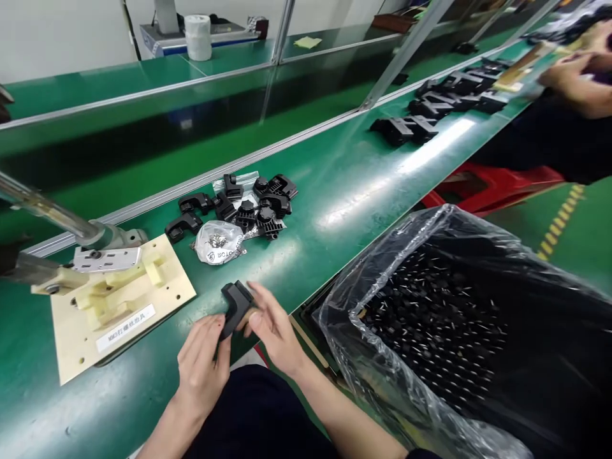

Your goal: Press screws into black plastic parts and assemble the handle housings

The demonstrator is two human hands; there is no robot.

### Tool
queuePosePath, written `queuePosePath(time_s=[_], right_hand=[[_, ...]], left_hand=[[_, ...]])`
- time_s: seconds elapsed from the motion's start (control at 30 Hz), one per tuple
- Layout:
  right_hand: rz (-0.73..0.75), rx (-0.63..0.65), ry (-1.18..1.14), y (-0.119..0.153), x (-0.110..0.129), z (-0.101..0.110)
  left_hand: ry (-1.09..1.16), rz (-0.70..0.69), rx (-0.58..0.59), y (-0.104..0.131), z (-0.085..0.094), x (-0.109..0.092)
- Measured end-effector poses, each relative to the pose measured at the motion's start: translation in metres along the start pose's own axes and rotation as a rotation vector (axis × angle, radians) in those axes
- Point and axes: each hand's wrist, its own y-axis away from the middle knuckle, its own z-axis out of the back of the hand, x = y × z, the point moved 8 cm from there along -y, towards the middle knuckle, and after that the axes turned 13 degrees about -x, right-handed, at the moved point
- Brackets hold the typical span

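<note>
Black angular plastic part point(235, 307), shaped like a bent bracket, sits between our two hands just above the near edge of the green counter point(344, 185). Our left hand point(203, 363) holds its lower end, fingers point(220, 349) curled closed against it, while our right hand point(272, 328) meets it from the other side with its fingers point(261, 298) only loosely bent and lying along the part, the thumb pressed to its face. Beyond our hands, farther back on the counter, lies a loose heap of similar black plastic parts point(248, 204), and just in front of that heap rests a small clear plastic bag of silver screws point(218, 242). To our left stands a cream-coloured flat jig board point(157, 299) with pale yellow blocks, a white label and a silver metal plate on top; a metal lever arm point(48, 213) reaches over it from the left. To our right, beside the counter, a large bin lined with clear plastic sheeting point(459, 319) is full of small black pieces. Far along the counter to the upper right, more black parts point(440, 105) lie in a row, and another person's hand point(574, 80) works there, well apart from ours.
</note>
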Motion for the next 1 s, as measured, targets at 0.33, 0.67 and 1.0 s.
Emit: queuePosePath(time_s=[0.33, 0.67, 1.0], right_hand=[[-0.322, -0.038, -0.277, -0.001, -0.008, -0.004], [-0.205, 0.042, -0.07, -0.003, -0.005, -0.002], [0.093, 0.176, 0.249, 0.001, 0.019, 0.017]], left_hand=[[0.09, 0.003, 0.029, -0.001, -0.007, -0.011], [0.098, 0.276, 0.124, 0.015, 0.006, 0.013], [0.131, 0.691, 0.157, 0.043, 0.027, 0.04]])
